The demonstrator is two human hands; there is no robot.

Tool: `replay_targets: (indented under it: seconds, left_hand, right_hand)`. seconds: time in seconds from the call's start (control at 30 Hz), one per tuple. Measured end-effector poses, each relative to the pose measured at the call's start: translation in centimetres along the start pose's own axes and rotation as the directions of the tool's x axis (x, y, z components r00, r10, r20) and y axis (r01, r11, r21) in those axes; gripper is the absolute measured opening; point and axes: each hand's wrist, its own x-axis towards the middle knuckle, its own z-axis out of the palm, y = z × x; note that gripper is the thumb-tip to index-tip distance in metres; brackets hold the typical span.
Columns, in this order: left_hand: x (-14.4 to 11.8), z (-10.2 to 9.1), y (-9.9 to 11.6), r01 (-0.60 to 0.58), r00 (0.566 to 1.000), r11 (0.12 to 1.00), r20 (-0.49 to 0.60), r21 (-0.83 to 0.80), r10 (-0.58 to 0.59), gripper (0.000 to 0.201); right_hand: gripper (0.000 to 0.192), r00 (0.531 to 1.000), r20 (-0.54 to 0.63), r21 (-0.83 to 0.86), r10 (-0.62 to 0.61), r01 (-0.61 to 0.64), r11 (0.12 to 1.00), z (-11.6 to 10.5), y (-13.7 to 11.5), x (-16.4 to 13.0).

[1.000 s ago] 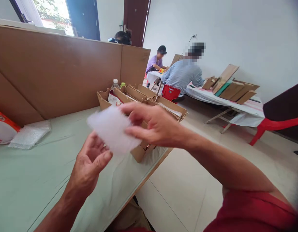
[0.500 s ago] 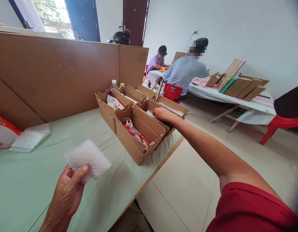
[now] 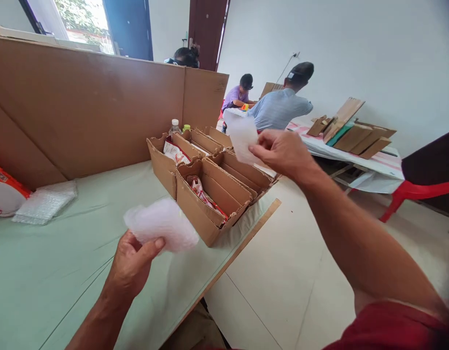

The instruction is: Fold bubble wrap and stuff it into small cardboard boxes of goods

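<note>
Pale green surface (image 3: 45,272), backed by a tall brown cardboard partition (image 3: 86,107). Left hand (image 3: 131,265) closed on a bubble wrap pouch (image 3: 161,226), thumb pinching its lower edge; pouch translucent white, blurred, raised above the surface just left of the cardboard boxes (image 3: 210,180). Right hand (image 3: 284,153) raised over the far boxes, fingers pinching a white translucent sheet (image 3: 242,136), hanging slack. Nearest box holding red-and-white packets (image 3: 204,197); print unreadable. Stack of bubble wrap (image 3: 45,201) lying at far left beside an orange-and-white pack (image 3: 4,194); lettering illegible. Two bottle tops (image 3: 179,127) behind the boxes. Seated person in a blue shirt (image 3: 279,109) well beyond.
</note>
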Motion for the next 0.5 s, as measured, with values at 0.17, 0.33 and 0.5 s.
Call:
replay_targets:
  seconds: [0.17, 0.33, 0.5]
  left_hand:
    - [0.6, 4.7, 0.8, -0.129, 0.981, 0.980, 0.127, -0.151, 0.149, 0.083]
    - [0.6, 0.1, -0.1, -0.118, 0.988, 0.977, -0.118, -0.176, 0.098, 0.072]
    - [-1.2, -9.5, -0.9, 0.026, 0.956, 0.997, -0.291, -0.067, -0.044, 0.078]
  right_hand:
    - [0.023, 0.805, 0.261, 0.581, -0.533, 0.311, 0.753, -2.9, -6.7, -3.6]
    - [0.027, 0.967, 0.253, 0.367, -0.013, -0.084, 0.926, 0.4, 0.0, 1.2]
    - [0.039, 0.921, 0.252, 0.047, 0.296, -0.318, 0.947, 5.2, 7.9, 5.2]
